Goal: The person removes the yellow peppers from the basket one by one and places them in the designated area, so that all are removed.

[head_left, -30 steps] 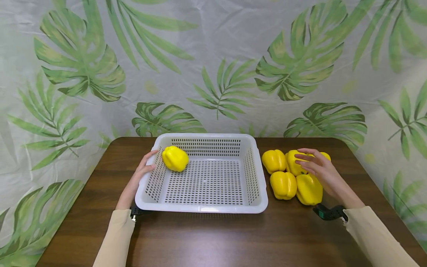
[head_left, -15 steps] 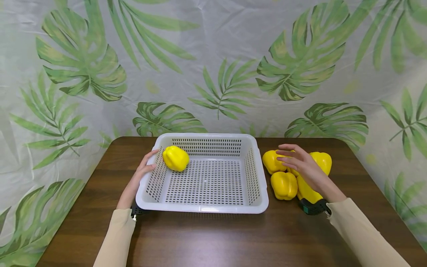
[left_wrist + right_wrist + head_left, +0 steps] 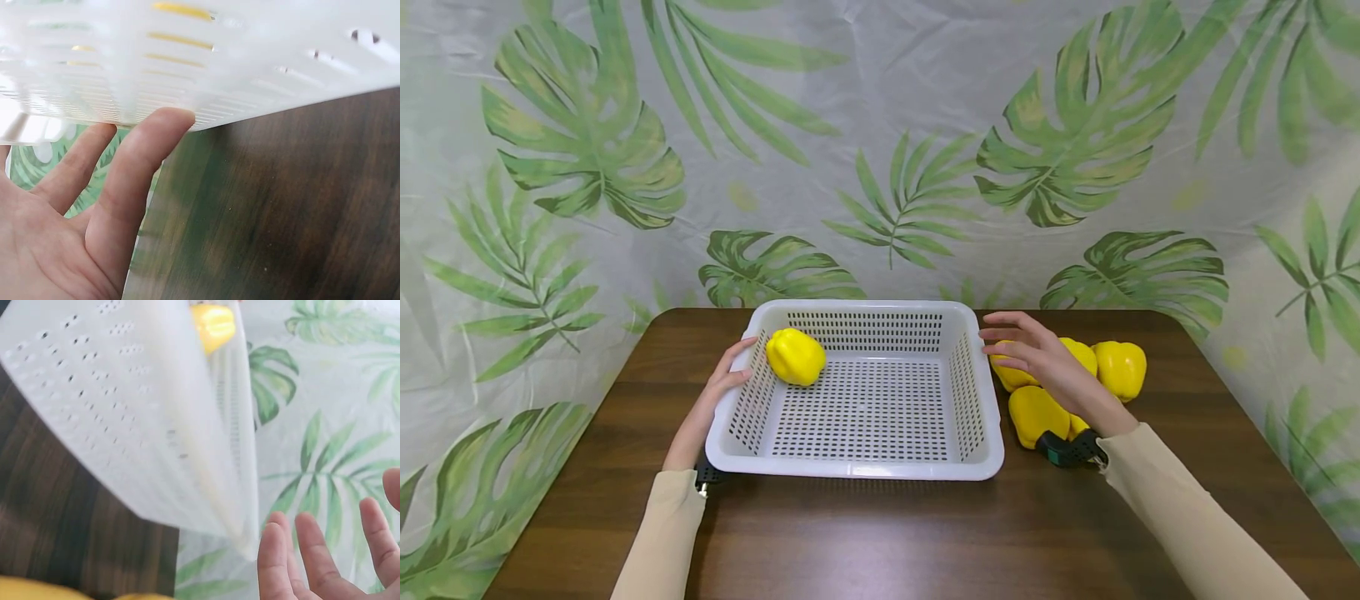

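Observation:
A white perforated plastic basket stands on the table with one yellow bell pepper inside at its left. My left hand touches the basket's left side. In the left wrist view, the thumb and a finger meet its outer wall, without curling round it. Holding nothing, my right hand hovers over more yellow bell peppers, its fingertips close to the right rim. It partly hides several of them. In the right wrist view, the fingers are spread and fairly straight, apart from the basket.
The brown wooden table extends in front of the basket. A leaf-patterned cloth hangs just behind the table's back edge. The yellow peppers are grouped close to the basket's right side.
My right hand has moved left across the peppers towards the basket's right rim, holding nothing. The left hand, the basket and the pepper in it have stayed in place.

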`<action>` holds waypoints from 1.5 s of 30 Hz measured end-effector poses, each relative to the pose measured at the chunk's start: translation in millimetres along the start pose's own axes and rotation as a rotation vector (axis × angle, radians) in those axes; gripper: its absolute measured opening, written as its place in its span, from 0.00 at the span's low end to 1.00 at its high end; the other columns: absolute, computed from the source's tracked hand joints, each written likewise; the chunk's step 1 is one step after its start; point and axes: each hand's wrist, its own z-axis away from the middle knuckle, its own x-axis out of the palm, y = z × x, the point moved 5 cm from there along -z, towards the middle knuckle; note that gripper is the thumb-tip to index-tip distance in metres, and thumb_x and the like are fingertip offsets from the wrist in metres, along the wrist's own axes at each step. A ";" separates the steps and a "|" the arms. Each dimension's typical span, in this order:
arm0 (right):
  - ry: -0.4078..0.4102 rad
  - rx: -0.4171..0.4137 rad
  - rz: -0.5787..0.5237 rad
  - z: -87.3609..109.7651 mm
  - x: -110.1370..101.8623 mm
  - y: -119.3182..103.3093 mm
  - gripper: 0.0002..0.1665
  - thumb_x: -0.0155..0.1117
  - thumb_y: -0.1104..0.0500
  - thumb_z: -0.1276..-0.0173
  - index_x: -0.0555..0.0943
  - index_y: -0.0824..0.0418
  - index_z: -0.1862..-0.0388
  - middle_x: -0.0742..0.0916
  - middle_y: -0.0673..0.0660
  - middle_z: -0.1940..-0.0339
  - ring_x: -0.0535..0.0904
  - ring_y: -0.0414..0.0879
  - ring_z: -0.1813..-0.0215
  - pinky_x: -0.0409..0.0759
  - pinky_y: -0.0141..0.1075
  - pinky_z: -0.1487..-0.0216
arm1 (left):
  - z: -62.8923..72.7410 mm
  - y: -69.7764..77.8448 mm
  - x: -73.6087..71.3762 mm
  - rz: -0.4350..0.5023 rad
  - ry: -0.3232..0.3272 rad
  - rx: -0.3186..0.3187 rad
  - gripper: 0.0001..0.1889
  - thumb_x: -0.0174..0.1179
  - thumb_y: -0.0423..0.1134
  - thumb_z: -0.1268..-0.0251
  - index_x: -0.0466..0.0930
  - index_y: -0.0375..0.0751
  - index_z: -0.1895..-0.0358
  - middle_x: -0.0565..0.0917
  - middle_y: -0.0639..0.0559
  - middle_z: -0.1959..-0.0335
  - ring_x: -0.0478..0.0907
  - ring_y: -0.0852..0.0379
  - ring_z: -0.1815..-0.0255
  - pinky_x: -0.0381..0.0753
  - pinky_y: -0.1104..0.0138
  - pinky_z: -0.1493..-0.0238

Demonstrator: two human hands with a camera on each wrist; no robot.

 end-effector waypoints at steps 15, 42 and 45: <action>-0.082 0.030 -0.031 -31.8 41.2 -10.5 0.28 0.53 0.62 0.27 0.61 0.62 0.30 0.70 0.67 0.34 0.69 0.65 0.38 0.65 0.54 0.37 | 0.3 0.3 1.0 -0.007 -0.010 -0.026 0.28 0.37 0.28 0.30 0.65 0.63 0.35 0.46 0.26 0.30 0.73 0.56 0.47 0.78 0.63 0.52; -0.195 0.085 -0.049 -76.7 122.5 6.2 0.26 0.51 0.62 0.26 0.63 0.60 0.31 0.73 0.71 0.37 0.73 0.65 0.43 0.71 0.53 0.41 | 0.3 0.2 -0.2 -0.002 0.001 0.004 0.28 0.36 0.26 0.31 0.65 0.59 0.34 0.59 0.41 0.37 0.74 0.56 0.48 0.78 0.64 0.53; -0.209 0.095 -0.054 -80.5 131.9 7.2 0.26 0.51 0.62 0.26 0.63 0.60 0.30 0.73 0.70 0.37 0.74 0.65 0.43 0.71 0.53 0.41 | 0.4 0.4 0.4 0.000 -0.003 -0.002 0.28 0.36 0.26 0.31 0.66 0.60 0.34 0.55 0.35 0.35 0.74 0.56 0.47 0.78 0.64 0.52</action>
